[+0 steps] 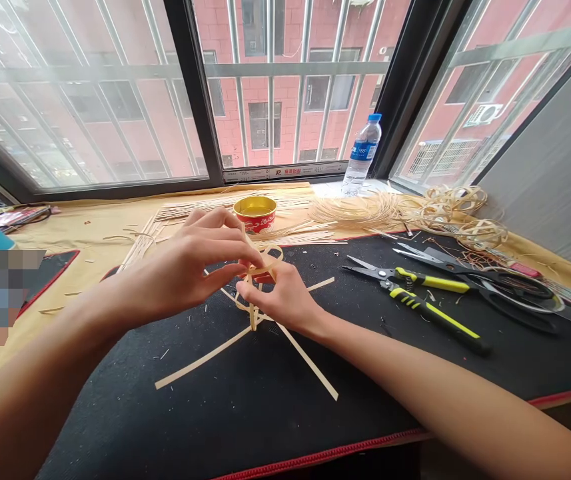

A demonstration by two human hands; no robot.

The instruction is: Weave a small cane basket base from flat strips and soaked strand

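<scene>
Pale flat strips [252, 313] are bent into a small looped form in the middle of the black mat [190, 413]. Several strip ends spread out from its base over the mat. My left hand [210, 257] reaches in from above, its thumb and index finger pinched on the top of the strips. Lower and to the right, my right hand [288, 293] has its thumb and fingers closed round the form's side. Both hands' fingertips nearly meet, and they hide part of the loops.
Yellow-handled cutters [430, 313] and black scissors [490, 287] lie at the right. A red and gold tin [255, 215] stands behind my hands. Farther back are coiled strips [360, 208], a water bottle [362, 157] and woven balls [480, 233]. Long strips [190, 208] lie along the window side.
</scene>
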